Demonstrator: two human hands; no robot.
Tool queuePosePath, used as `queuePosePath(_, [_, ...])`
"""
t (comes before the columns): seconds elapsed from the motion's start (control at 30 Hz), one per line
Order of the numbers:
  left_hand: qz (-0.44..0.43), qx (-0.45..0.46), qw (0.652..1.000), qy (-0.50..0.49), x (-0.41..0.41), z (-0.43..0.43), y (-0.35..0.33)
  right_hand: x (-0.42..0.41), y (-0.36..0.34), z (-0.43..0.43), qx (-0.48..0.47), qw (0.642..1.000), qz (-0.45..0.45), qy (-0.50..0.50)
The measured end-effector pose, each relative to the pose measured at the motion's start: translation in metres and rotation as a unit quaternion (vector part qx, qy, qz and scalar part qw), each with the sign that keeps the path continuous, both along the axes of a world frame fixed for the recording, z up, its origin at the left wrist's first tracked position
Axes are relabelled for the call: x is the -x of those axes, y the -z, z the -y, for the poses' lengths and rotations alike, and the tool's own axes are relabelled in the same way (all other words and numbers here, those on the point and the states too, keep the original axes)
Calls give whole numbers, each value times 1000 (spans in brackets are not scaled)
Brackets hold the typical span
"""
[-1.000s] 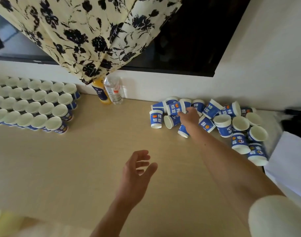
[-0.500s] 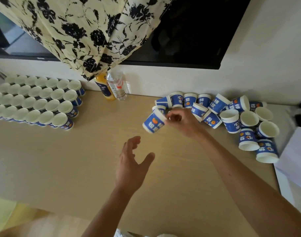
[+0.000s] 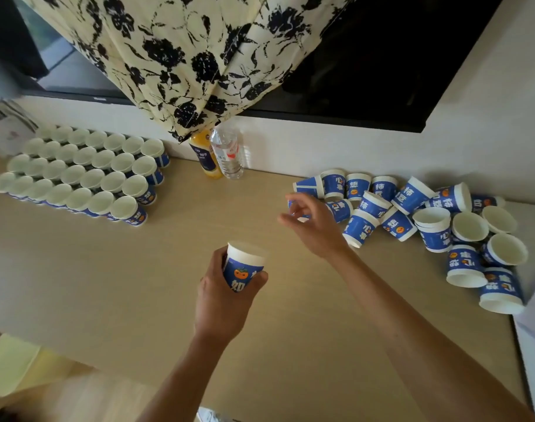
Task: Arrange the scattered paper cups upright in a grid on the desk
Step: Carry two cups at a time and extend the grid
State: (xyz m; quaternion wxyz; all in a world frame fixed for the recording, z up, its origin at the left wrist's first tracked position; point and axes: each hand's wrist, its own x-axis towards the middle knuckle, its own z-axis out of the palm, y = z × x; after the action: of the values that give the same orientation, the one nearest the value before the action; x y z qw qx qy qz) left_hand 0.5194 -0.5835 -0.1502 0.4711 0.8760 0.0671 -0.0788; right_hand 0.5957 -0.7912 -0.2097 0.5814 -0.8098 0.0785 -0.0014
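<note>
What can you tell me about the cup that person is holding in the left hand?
The paper cup is blue with a white rolled rim, an orange fruit picture and white characters. It is roughly upright, mouth up, held over the desk. The left hand grips its lower half, fingers curled round it.

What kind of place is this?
Probably a room in a home or hotel: a wooden desk against a white wall, a dark screen mounted above, and a floral cloth hanging over it.
</note>
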Motion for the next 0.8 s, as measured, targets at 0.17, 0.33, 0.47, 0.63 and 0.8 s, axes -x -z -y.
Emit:
queuePosePath(0.17, [6, 21, 999, -38, 9, -21, 3, -55, 56, -10, 339, 937, -81, -13])
queuePosePath(0.33, [16, 38, 997, -64, 16, -41, 1, -75, 94, -12, 423, 897, -120, -51])
queuePosePath(0.47, [20, 38, 995, -85, 21, -57, 4, -65, 104, -22, 466, 879, -86, -48])
queuePosePath(0.63, [17, 46, 994, -100, 31, -74, 7, -38, 118, -30, 446, 894, -31, -13])
queuePosePath(0.8, [20, 52, 991, -121, 41, -103, 12, -17, 116, -40, 344, 931, -117, 25])
